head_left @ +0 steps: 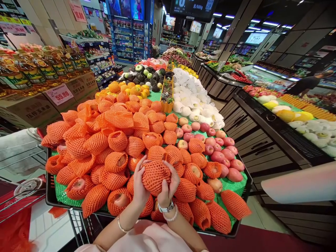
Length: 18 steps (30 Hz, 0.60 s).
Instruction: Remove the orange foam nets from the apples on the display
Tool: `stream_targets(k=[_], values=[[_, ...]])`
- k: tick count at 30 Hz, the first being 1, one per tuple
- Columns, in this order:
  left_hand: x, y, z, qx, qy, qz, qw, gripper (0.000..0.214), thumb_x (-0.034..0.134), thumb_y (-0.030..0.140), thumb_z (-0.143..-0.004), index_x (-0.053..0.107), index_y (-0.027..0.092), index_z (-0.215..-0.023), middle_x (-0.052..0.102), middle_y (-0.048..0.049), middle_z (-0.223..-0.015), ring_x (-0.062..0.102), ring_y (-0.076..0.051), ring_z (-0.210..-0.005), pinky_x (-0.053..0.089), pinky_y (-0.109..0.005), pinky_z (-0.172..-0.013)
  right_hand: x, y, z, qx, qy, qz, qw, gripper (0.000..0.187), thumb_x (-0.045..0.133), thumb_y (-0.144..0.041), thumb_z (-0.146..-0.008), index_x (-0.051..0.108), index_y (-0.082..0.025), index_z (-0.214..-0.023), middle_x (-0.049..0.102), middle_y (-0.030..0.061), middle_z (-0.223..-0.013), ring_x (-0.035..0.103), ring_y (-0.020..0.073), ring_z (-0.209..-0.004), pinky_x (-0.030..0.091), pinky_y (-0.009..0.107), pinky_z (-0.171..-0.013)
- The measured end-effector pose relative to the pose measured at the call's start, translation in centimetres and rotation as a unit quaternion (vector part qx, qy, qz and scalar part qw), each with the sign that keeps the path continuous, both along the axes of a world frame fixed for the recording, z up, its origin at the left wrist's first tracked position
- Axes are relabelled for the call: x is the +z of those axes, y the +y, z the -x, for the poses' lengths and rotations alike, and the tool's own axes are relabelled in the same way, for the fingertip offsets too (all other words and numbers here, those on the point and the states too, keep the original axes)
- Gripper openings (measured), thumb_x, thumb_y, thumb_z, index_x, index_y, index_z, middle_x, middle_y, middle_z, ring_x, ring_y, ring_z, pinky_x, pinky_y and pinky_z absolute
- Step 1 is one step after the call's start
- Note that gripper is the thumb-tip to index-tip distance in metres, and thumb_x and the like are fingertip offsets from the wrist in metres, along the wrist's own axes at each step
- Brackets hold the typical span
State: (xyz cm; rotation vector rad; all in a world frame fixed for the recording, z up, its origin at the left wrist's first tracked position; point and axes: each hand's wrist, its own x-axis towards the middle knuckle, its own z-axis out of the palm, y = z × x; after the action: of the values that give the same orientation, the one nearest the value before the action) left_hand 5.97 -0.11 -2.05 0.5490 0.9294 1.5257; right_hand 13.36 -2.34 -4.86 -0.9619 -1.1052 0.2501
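Between my two hands is an apple in an orange foam net (156,177), held just above the front of the fruit display. My left hand (140,182) wraps its left side, while my right hand (169,182) grips the right side with the thumb across the front. The net covers nearly all of this fruit. Around and behind my hands lie many other apples in orange foam nets (115,120), some with red-yellow skin showing at the open ends. Bare pink-red apples (223,157) lie to the right on a green mesh liner (240,183).
A black tray rim (49,189) edges the display. White-netted fruit (194,98), oranges (143,92) and black-netted fruit (147,75) sit farther back. Oil bottles (49,66) stand on cartons at left. A wire cart (23,161) is at left, and a white roll (299,185) at right.
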Motion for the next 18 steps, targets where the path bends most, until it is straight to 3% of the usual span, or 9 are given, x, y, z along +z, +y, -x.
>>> stream_targets(k=[4,11,15,18], values=[[-0.2,0.0,-0.3,0.014,0.002,-0.023,1.000,0.021,0.064,0.038,-0.073,0.071,0.020,-0.080,0.069,-0.0046,-0.099,0.059,-0.024,-0.104,0.042,-0.034,-0.099,0.3,0.1,0.1,-0.021,0.004,0.020,1.000,0.024,0.040,-0.022,-0.095,0.063,-0.024,-0.098,0.062,0.0072,-0.109,0.061,0.0251,-0.110,0.048,0.054,-0.097],[-0.1,-0.3,-0.5,0.040,-0.098,0.011,0.994,0.024,0.077,0.042,-0.066,0.069,0.021,-0.075,0.068,-0.0006,-0.089,0.062,-0.019,-0.091,0.048,-0.032,-0.092,-0.5,0.0,0.5,-0.024,0.027,-0.023,0.999,0.025,0.044,-0.035,-0.096,0.060,-0.024,-0.081,0.063,0.0049,-0.091,0.063,0.0268,-0.109,0.048,0.058,-0.098],[0.1,-0.3,-0.1,0.039,-0.105,0.014,0.994,0.021,0.077,0.039,-0.067,0.069,0.021,-0.075,0.070,-0.0017,-0.089,0.063,-0.020,-0.093,0.049,-0.033,-0.092,-0.4,0.0,0.8,-0.021,0.025,-0.040,0.999,0.028,0.043,-0.041,-0.096,0.056,-0.025,-0.077,0.059,0.0035,-0.087,0.065,0.0260,-0.101,0.049,0.059,-0.096],[0.0,-0.3,0.2,0.044,-0.105,0.015,0.993,0.021,0.077,0.039,-0.067,0.068,0.022,-0.075,0.071,-0.0015,-0.089,0.064,-0.021,-0.094,0.049,-0.033,-0.092,0.0,0.0,1.1,-0.034,0.043,-0.025,0.998,0.018,0.043,-0.037,-0.095,0.055,-0.025,-0.089,0.057,0.0031,-0.085,0.065,0.0248,-0.094,0.051,0.058,-0.092]])
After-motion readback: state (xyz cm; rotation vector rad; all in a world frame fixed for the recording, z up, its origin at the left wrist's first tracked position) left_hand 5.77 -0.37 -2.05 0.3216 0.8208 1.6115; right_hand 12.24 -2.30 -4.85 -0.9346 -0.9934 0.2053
